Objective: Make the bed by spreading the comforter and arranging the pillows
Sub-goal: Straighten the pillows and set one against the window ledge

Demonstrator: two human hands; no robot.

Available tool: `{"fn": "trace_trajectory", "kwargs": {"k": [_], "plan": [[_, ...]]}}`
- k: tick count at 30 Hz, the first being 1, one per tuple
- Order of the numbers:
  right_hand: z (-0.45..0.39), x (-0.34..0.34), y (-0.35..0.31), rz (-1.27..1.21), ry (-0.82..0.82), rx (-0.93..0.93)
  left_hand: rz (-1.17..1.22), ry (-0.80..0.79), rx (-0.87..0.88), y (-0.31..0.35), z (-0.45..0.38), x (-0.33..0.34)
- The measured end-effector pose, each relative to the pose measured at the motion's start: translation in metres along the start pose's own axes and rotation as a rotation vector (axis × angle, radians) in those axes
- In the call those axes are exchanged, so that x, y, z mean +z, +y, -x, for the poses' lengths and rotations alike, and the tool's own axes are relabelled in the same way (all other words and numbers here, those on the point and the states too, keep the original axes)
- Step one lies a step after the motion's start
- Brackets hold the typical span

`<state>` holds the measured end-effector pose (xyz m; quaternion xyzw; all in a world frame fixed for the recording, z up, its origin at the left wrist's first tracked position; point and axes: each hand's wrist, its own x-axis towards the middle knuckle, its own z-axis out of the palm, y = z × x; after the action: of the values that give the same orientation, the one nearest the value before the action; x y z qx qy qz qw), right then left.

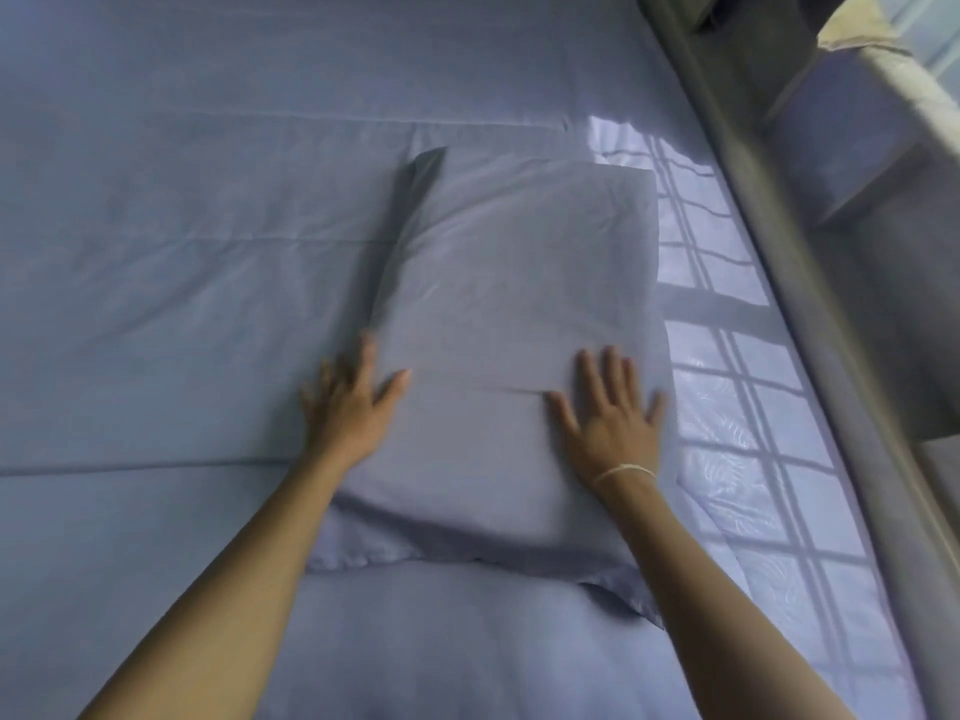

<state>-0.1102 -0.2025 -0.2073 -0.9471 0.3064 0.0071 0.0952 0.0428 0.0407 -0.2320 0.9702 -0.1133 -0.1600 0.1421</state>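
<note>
Both hands flat on smooth lavender pillow (498,314), w/ few creases.

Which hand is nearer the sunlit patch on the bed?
Right. The right hand lies flat on the pillow beside the sunlit patch; the left hand is at the pillow's far edge.

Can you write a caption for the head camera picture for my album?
Both open hands, left hand and right hand, press flat on a blue pillow on the sunlit bed.
</note>
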Motion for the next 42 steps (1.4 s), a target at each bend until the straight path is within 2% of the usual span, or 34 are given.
{"fn": "trace_trajectory", "kwargs": {"k": [2,4,6,8,13,16,17,19,20,21,24,26,28,31,32,33,34,36,38,39,40,42], "plan": [[0.005,-0.008,0.023,-0.142,-0.038,0.248,0.162,-0.107,-0.252,-0.026,0.018,0.002],[0.009,-0.013,0.026,-0.434,-0.095,0.422,0.281,-0.159,-0.296,-0.023,0.035,0.002],[0.014,-0.016,0.020,-0.588,-0.105,0.456,0.315,-0.148,-0.272,-0.006,0.047,-0.005],[0.020,-0.025,0.016,-0.615,-0.130,0.468,0.264,-0.155,-0.251,0.001,0.052,-0.011],[0.053,-0.039,0.030,-0.528,-0.244,0.441,0.125,-0.191,-0.147,-0.018,0.100,-0.012],[0.081,-0.047,0.044,-0.453,-0.338,0.400,-0.079,-0.293,-0.066,-0.025,0.141,-0.008],[0.083,-0.048,0.044,-0.410,-0.304,0.384,-0.092,-0.236,-0.086,-0.026,0.144,-0.004],[0.071,-0.044,0.034,-0.266,-0.058,0.259,-0.033,-0.067,-0.062,-0.014,0.132,-0.007],[0.057,-0.036,0.022,-0.193,0.049,0.153,-0.003,0.011,0.013,-0.001,0.117,-0.004],[0.039,-0.032,0.004,-0.139,0.079,0.046,-0.001,0.073,0.114,0.018,0.100,-0.004],[-0.014,-0.016,-0.054,-0.013,-0.050,-0.280,-0.086,0.099,0.379,0.071,0.045,0.000],[-0.052,-0.009,-0.053,0.070,-0.122,-0.378,-0.179,0.071,0.399,0.071,0.013,0.005],[-0.092,-0.006,-0.015,0.095,-0.057,-0.233,-0.201,0.072,0.291,0.047,-0.009,0.011],[-0.131,-0.024,0.043,0.022,-0.023,0.104,-0.090,0.071,-0.145,-0.001,-0.021,-0.003],[-0.144,-0.032,0.049,0.006,-0.022,0.182,-0.066,0.073,-0.244,-0.009,-0.025,-0.009],[-0.155,-0.037,0.045,0.014,0.021,0.200,-0.063,0.116,-0.260,-0.010,-0.031,-0.013],[-0.162,-0.038,0.032,0.034,0.096,0.148,-0.053,0.189,-0.187,-0.003,-0.037,-0.015],[-0.169,-0.036,-0.011,0.011,0.172,-0.090,-0.005,0.304,0.130,0.036,-0.056,-0.015],[-0.169,-0.021,-0.046,0.003,0.076,-0.365,-0.013,0.311,0.420,0.084,-0.075,-0.009],[-0.170,-0.011,-0.052,0.048,0.006,-0.428,-0.032,0.258,0.487,0.102,-0.081,-0.006],[-0.179,-0.006,-0.046,0.099,-0.029,-0.427,-0.078,0.219,0.527,0.112,-0.089,-0.002],[-0.212,-0.007,-0.012,0.112,-0.001,-0.255,-0.206,0.189,0.521,0.108,-0.109,0.006]]}}
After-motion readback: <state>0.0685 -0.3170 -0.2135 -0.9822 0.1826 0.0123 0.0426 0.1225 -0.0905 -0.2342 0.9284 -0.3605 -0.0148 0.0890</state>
